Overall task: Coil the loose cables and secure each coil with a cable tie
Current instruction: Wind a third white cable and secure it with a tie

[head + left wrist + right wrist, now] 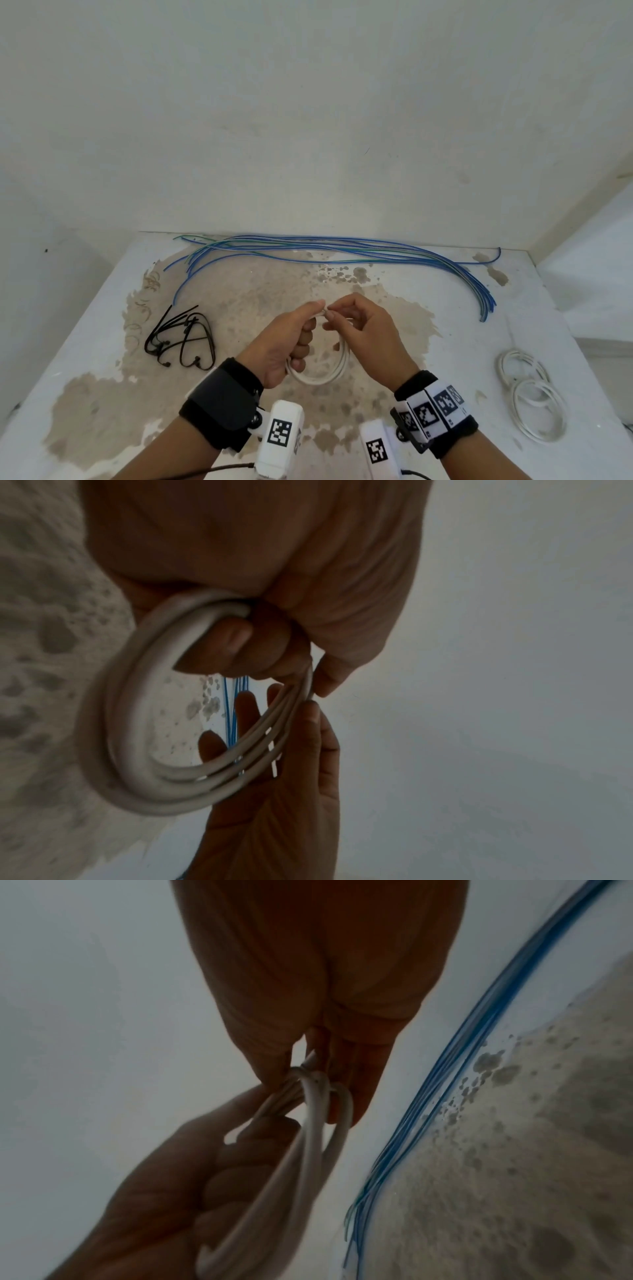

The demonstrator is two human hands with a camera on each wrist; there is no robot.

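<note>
A coil of white cable (pixel 322 375) (pixel 143 764) (pixel 308 1150) hangs above the middle of the table. My left hand (pixel 294 337) grips its upper left side, fingers curled through the loops. My right hand (pixel 356 325) pinches the top of the coil, thumb tip against the left thumb. The right fingertips (pixel 346 1096) hold the strands where they cross. Black cable ties (pixel 181 337) lie in a pile at the left. Two finished white coils (pixel 531 394) lie at the right edge. Long blue cables (pixel 342 250) stretch along the back of the table.
The table (pixel 102 394) is white with large brown worn patches and stands against a white wall. Its right edge drops off beside the white coils. Both wrists carry black straps and white camera blocks with tags.
</note>
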